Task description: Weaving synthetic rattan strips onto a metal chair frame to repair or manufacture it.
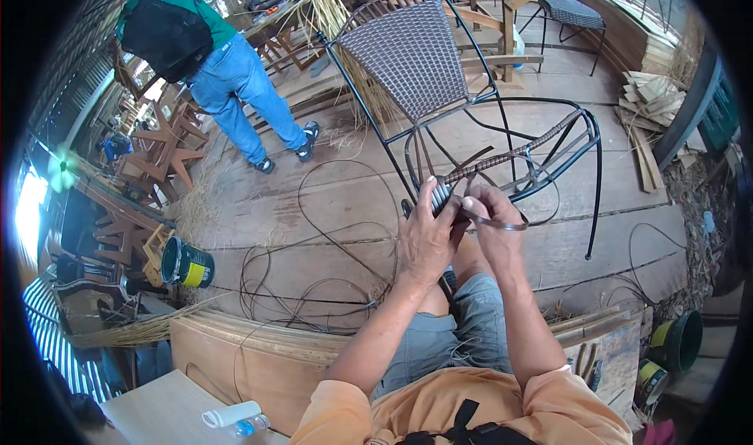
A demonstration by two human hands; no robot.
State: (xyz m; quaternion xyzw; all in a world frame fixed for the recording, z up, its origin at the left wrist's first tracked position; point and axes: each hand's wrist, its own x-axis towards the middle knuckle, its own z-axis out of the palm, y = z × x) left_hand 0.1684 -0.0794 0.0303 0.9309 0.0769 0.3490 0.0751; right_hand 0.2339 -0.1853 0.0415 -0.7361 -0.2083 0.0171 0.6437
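at the front corner of the metal chair frame (549,143), the left hand (427,237) is wrapped tight around the partly woven rail (441,196), fingers closed over it. just right of that grip, the right hand (492,219) pinches a dark flat rattan strip (502,225) between thumb and fingers; the strip loops out rightward from the pinch. loose strands (314,272) lie coiled on the plank floor (353,186) left of both hands.

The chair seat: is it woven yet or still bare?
Mostly bare: the seat shows open metal frame, with weave only along one bar; the backrest is fully woven.
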